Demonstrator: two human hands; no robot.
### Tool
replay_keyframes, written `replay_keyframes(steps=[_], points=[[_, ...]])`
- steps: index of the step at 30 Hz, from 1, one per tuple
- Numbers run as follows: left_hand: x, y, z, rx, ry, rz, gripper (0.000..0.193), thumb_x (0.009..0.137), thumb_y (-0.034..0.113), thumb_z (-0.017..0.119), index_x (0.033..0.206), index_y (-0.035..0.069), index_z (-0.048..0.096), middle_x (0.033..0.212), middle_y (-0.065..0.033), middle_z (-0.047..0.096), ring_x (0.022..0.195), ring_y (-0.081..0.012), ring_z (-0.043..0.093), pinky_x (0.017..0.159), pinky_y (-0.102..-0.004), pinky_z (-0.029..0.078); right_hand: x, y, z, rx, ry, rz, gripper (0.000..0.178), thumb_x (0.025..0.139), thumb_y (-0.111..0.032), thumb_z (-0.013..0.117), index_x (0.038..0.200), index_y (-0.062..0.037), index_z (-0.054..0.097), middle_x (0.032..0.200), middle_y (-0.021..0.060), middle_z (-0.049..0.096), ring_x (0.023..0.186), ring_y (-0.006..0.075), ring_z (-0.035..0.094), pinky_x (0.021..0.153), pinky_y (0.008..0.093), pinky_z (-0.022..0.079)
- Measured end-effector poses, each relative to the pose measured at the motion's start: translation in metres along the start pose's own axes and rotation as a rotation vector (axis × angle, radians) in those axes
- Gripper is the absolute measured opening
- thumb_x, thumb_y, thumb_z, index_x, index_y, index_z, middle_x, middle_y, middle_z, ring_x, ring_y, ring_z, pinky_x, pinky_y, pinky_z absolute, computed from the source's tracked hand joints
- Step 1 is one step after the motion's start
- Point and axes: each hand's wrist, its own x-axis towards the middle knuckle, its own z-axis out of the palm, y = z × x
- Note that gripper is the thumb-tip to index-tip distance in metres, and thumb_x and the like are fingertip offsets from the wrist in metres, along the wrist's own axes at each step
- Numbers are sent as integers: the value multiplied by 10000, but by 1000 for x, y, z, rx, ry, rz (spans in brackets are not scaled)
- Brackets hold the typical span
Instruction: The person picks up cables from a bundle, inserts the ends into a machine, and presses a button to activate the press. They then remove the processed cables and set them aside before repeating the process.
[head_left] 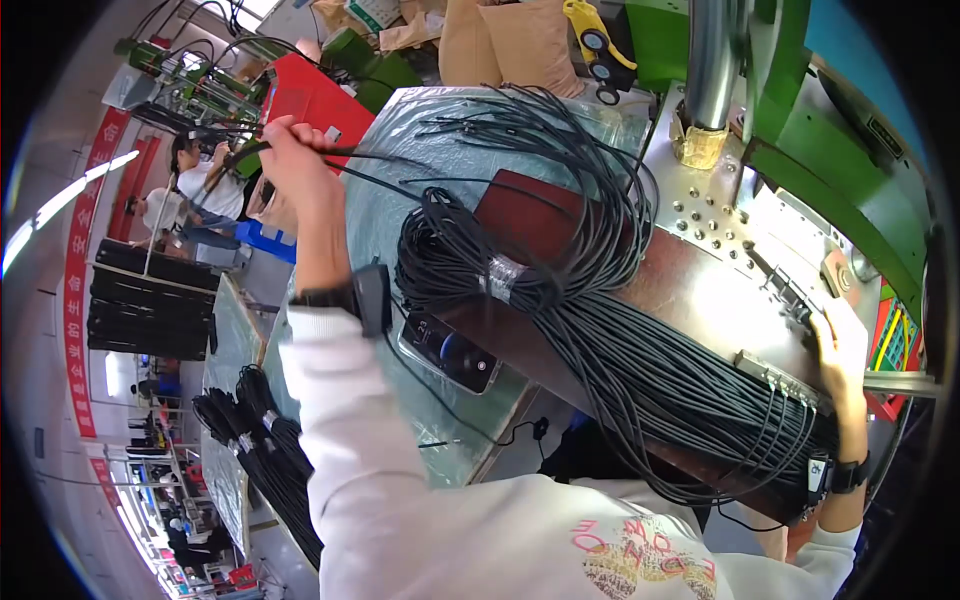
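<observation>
My left hand point(298, 165) is raised at the upper left, its fingers closed around black cables point(370, 180) that trail back toward the table. My right hand point(842, 345) is at the far right, against a narrow metal mould strip point(785, 290) with dark parts along it on the machine's bed. Its fingertips are bent in at the end of that strip; what they pinch is too small to tell. Between my arms lies a large bundle of black cables point(660, 360), tied with a clear band point(500, 275). Beside my right wrist sits a metal block with holes point(775, 378).
A green press with a steel column point(712, 70) stands at the right. A phone point(450, 350) lies on the film-covered table point(380, 240). More cable bundles point(265, 450) are on a table at left. Co-workers point(210, 175) sit farther back, near a red panel point(305, 100).
</observation>
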Motion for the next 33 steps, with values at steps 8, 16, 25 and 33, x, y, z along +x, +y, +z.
replay_keyframes(steps=[8, 16, 25, 33], points=[[-142, -41, 83, 353, -633, -247, 368, 967, 209, 456, 1230, -48, 465, 1036, -140, 614, 879, -184, 622, 759, -281, 491, -63, -44, -18, -193, -234, -75, 302, 779, -4, 590, 1080, -2, 619, 1001, 142, 598, 956, 296, 563, 856, 341, 449], [-331, 40, 210, -178, -1670, -983, 392, 995, 293, 399, 1109, -44, 564, 854, -111, 649, 764, -176, 637, 670, -269, 504, -12, -56, 3, -3, -101, -139, 221, 812, -16, 577, 1026, 24, 614, 937, 130, 613, 904, 299, 574, 821, 341, 460], [-250, -28, 333, -516, -967, -1491, 269, 989, 275, 420, 928, 20, 483, 553, 39, 339, 472, -79, 351, 472, -223, 373, 68, -36, -9, 659, -139, 218, 237, 916, -128, 449, 737, -15, 554, 605, 72, 524, 481, 190, 487, 445, 318, 393], [-246, -62, 333, -1028, -1236, -1696, 211, 980, 199, 439, 835, 53, 483, 568, 50, 323, 486, -79, 355, 497, -224, 374, 70, 23, -23, 234, -170, -155, 198, 894, -180, 483, 852, -20, 590, 713, 112, 569, 626, 256, 549, 587, 375, 449]])
